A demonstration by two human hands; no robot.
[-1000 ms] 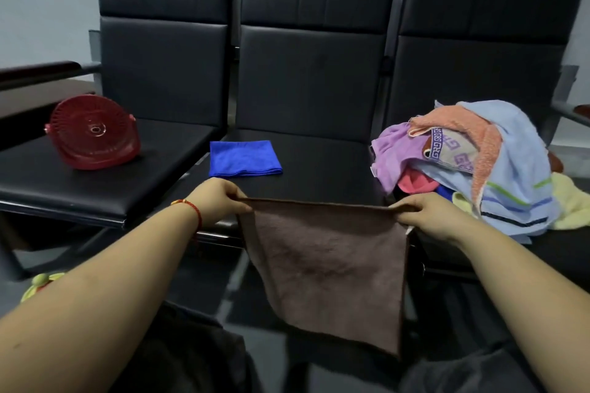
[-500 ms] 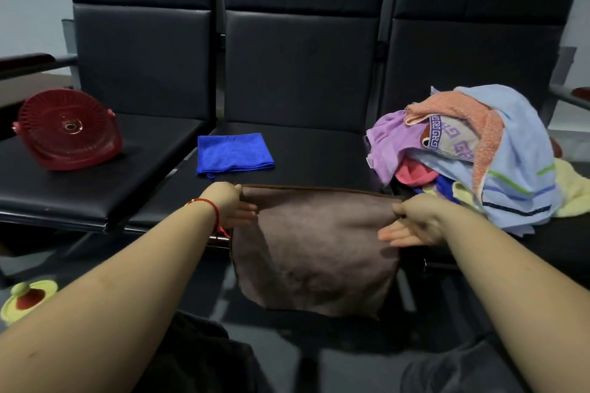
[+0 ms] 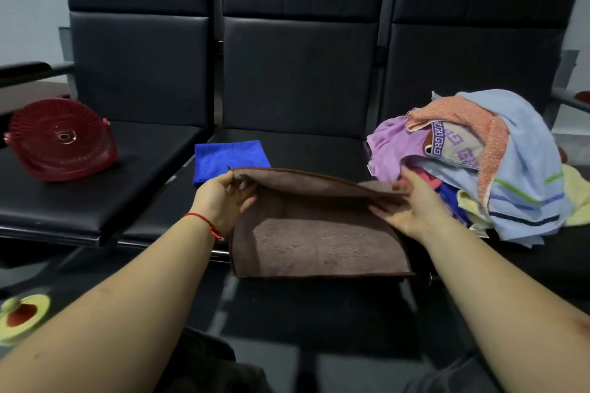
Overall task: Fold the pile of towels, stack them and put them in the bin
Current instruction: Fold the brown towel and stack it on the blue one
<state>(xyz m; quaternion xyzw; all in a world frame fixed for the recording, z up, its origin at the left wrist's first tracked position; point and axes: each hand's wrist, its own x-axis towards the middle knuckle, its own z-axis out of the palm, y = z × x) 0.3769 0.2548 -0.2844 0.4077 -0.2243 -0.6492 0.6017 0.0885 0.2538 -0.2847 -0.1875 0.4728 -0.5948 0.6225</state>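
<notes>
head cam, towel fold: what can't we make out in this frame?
- Pile of towels, head view: lower towels buried under top ones; count unknowable.
- Brown towel: its raised flap hides the layers beneath.
- Right hand: fingertips behind the flap.
- Blue towel: near edge behind left hand.

No readable text, label, brand or number shows on anything in view

A plain brown towel (image 3: 319, 239) lies at centre, a solid blue towel (image 3: 231, 156) at eleven o'clock, a red basket (image 3: 60, 140) at nine, and at three a pile (image 3: 479, 163) of lilac, orange, pale-blue striped and yellow towels on black seats (image 3: 300, 150).
</notes>
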